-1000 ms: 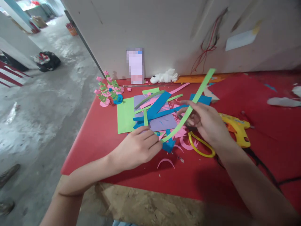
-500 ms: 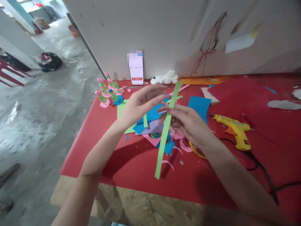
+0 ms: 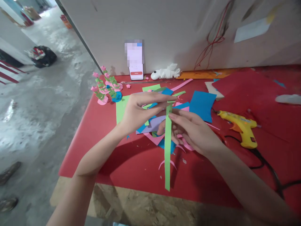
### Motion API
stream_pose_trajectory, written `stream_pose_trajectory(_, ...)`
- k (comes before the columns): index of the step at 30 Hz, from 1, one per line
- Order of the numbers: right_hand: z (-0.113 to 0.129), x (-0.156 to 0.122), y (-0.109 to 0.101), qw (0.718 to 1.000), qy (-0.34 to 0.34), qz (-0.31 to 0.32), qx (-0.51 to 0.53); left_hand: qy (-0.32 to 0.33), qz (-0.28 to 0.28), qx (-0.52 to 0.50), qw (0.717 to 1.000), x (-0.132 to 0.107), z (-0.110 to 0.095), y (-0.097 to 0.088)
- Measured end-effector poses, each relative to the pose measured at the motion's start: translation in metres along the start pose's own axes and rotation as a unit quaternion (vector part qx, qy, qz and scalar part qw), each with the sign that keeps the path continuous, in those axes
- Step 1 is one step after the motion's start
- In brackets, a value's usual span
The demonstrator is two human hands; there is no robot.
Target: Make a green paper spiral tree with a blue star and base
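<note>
Gripping the green paper strip (image 3: 167,147) near its upper end, your right hand (image 3: 194,130) is holding it between thumb and fingers, just right of the frame's centre. Your left hand (image 3: 137,108) is bringing thumb and index finger around the strip's top edge; whether they are pressing on it, you cannot tell. Below your grip, the strip is hanging nearly straight toward the lower middle, over the red tabletop (image 3: 91,160). You are probably handling something very light and pliable, bending readily, creasing under a hard pinch and tearing if tugged sideways; flat pads across both faces near the top should be serving you best. Farther out, loose paper is lying behind your hands, a blue sheet (image 3: 202,105) is resting right of centre, a yellow glue gun (image 3: 237,125) is lying at right, and paper flowers (image 3: 104,86) are standing at upper left.
</note>
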State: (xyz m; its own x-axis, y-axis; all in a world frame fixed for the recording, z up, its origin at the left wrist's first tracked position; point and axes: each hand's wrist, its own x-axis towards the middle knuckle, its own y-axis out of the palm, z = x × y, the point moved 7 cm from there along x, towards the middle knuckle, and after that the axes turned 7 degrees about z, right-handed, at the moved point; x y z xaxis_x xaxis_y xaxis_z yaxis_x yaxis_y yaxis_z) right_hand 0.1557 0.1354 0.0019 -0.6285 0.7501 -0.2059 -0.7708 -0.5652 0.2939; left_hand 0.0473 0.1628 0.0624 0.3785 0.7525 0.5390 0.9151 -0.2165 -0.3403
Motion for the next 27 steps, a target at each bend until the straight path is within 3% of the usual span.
stream_pose_trajectory(6, 0.003, -0.001, 0.001, 0.999, -0.034, -0.013, 0.030, 0.056, 0.050, 0.017, 0.997, -0.002, -0.011, 0.005)
stream_pose_trajectory(13, 0.011, -0.006, 0.000, 0.997, -0.042, -0.021, -0.066, -0.001, 0.039, 0.032, 0.999, -0.005, -0.006, 0.004)
stream_pose_trajectory(15, 0.019, -0.010, -0.005, 0.987, -0.078, -0.057, -0.125, -0.017, 0.024, 0.029, 0.999, -0.006, -0.004, 0.002)
stream_pose_trajectory(20, 0.050, -0.034, -0.020, 0.907, -0.244, -0.234, -0.250, 0.008, 0.003, 0.023, 1.000, -0.007, -0.005, 0.001)
stream_pose_trajectory(27, 0.067, -0.048, -0.004, 0.809, -0.350, -0.247, -0.402, 0.070, 0.009, 0.092, 0.993, -0.009, -0.015, 0.003)
